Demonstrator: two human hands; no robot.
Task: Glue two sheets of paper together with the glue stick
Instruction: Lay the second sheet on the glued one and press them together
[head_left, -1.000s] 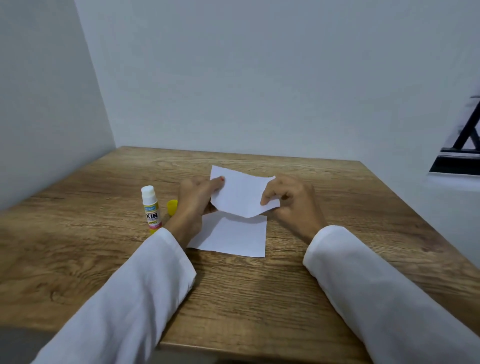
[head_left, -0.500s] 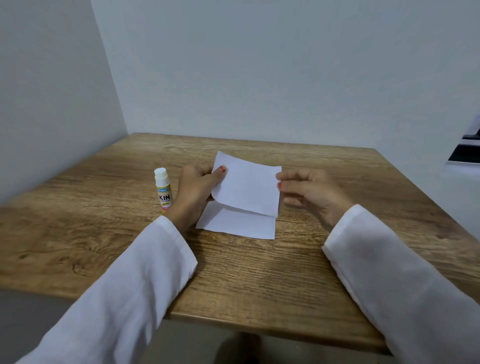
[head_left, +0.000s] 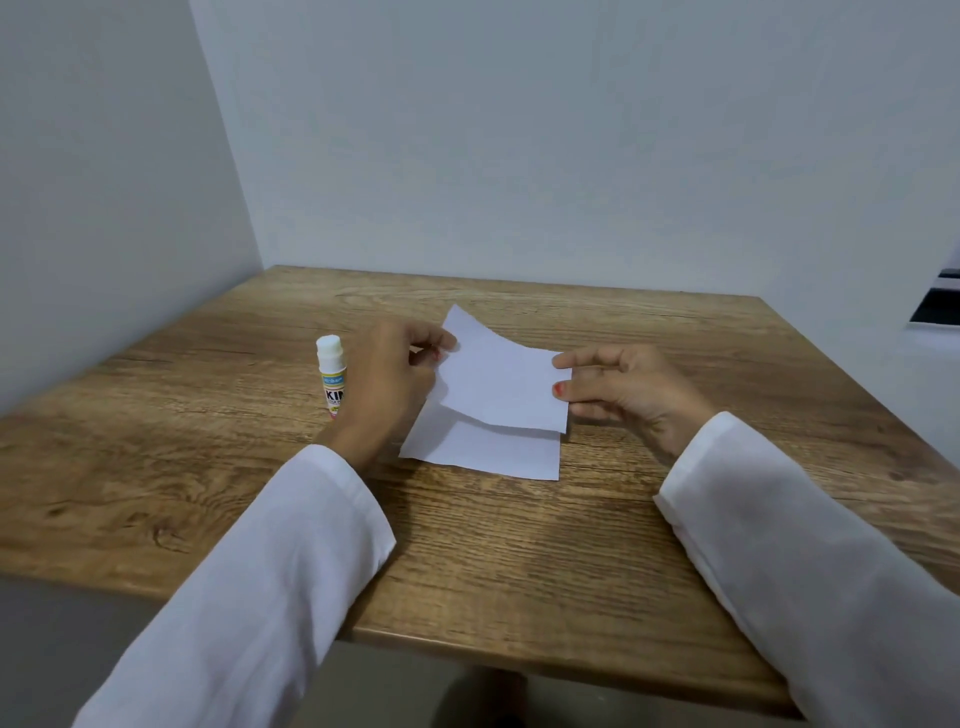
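Observation:
A white lower sheet (head_left: 488, 457) lies flat on the wooden table (head_left: 519, 561). Just above it hangs a second white upper sheet (head_left: 501, 387), slightly curved and shifted toward the far side. My left hand (head_left: 387, 387) pinches its left edge and my right hand (head_left: 626, 392) pinches its right edge. The glue stick (head_left: 331, 376) stands upright and uncapped, its white glue tip exposed, just left of my left hand. Its cap is hidden from view.
White walls close in the table at the back and on the left. The table's front edge runs below my forearms. A dark frame (head_left: 937, 304) shows at the far right.
My right hand has shifted from the sheet's front corner to its right edge. The upper sheet has flattened out and come lower over the lower sheet. The yellow cap has gone out of sight.

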